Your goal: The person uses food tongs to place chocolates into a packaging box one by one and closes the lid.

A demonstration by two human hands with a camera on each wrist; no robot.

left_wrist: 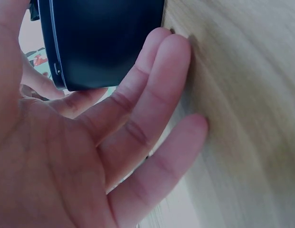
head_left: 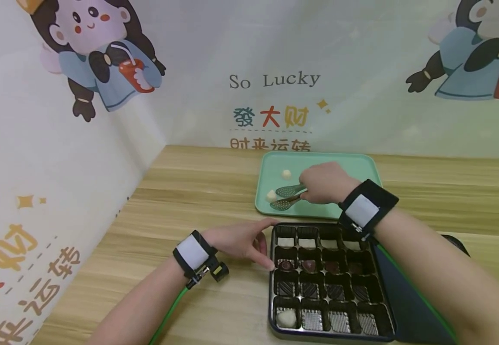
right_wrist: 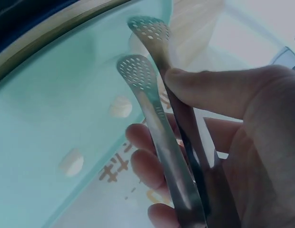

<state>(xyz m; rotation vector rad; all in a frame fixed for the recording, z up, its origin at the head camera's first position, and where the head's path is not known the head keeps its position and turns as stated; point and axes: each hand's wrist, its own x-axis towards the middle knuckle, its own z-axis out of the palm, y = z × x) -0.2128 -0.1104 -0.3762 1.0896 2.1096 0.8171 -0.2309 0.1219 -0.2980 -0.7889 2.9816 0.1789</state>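
My right hand [head_left: 324, 182] holds metal tongs [right_wrist: 162, 128] with perforated tips, thumb on one arm and fingers along the other. The tong tips are spread over the green tray [head_left: 318, 158], on either side of a small white piece [head_left: 271, 195]. Another white piece [head_left: 286, 174] lies farther back on the tray. My left hand [head_left: 240, 242] touches the left side of a black compartment box [head_left: 271, 297] with thumb and index finger, other fingers loosely extended. In the box are rows of white, dark red and dark striped pieces, and a white ball [head_left: 286, 318] at front left.
A dark blue flat panel [head_left: 409, 302] lies right of the box, partly under my right forearm. The wooden table [head_left: 180, 191] meets a printed cloth backdrop [head_left: 197, 110] behind the tray and at the left. Green cables [head_left: 169, 311] run from both wrist cameras.
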